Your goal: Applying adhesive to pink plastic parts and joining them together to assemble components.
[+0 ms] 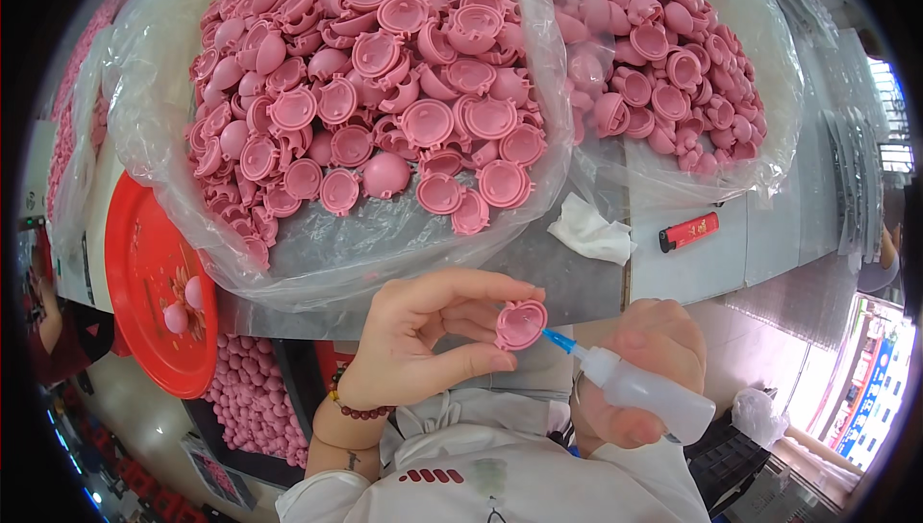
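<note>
Between the thumb and fingers of my left hand (423, 331) is a pink plastic half shell (521, 324), its hollow side facing up toward me. My right hand (644, 364) grips a translucent white squeeze bottle (654, 395), tilted with its blue needle tip (560, 339) at the right rim of the half shell. Whether the tip touches the rim, I cannot tell. Beyond my hands, a large heap of similar pink half shells (428, 124) lies in a clear plastic bag (298, 287) on the grey table.
A second bag of pink shells (670, 100) stands at the far right. Nearer lie a crumpled white tissue (590, 229) and a red lighter (689, 233). At left, a red tray (135, 263) holds two pink balls (176, 318); below it, a dark crate is full of pink balls (252, 403).
</note>
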Motion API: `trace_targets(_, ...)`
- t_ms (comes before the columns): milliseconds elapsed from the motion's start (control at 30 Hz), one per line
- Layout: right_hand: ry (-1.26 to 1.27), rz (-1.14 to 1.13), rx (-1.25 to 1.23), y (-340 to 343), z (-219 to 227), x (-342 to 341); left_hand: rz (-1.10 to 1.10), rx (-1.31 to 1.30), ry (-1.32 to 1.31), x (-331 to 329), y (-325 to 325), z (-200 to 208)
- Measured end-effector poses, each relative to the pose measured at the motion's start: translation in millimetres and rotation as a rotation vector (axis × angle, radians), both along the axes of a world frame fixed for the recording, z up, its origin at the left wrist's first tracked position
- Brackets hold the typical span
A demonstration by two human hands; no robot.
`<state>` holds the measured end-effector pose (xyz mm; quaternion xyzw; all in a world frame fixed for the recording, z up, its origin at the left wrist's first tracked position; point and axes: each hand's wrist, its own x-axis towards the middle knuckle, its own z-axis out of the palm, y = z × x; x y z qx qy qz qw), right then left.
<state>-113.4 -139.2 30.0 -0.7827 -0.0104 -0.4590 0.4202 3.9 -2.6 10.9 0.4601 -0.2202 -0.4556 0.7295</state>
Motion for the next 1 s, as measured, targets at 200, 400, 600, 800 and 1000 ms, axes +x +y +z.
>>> trace_targets(200,0.121,-0.076,-0.026,-2.0,4.9,-3.5,0.009,0.011,0.002,-0.5,0.1,0.6)
trace_targets(400,0.064,-0.098,-0.028,0.0,-0.5,-5.0,0.065,-0.041,-0.026,-1.5,1.6,-5.0)
trace_targets(600,-0.005,-0.015,0.032,9.6,-2.8,-1.1,0.114,-0.068,-0.048,-2.8,1.0,-8.1)
trace_targets(800,-0.001,-0.01,0.021,6.3,-2.7,-3.6,0.127,-0.077,-0.052,-3.2,2.0,-8.5)
trace_targets(1000,0.121,-0.107,0.032,4.3,1.0,-6.6,0.101,-0.064,-0.042,-2.2,2.0,-6.8)
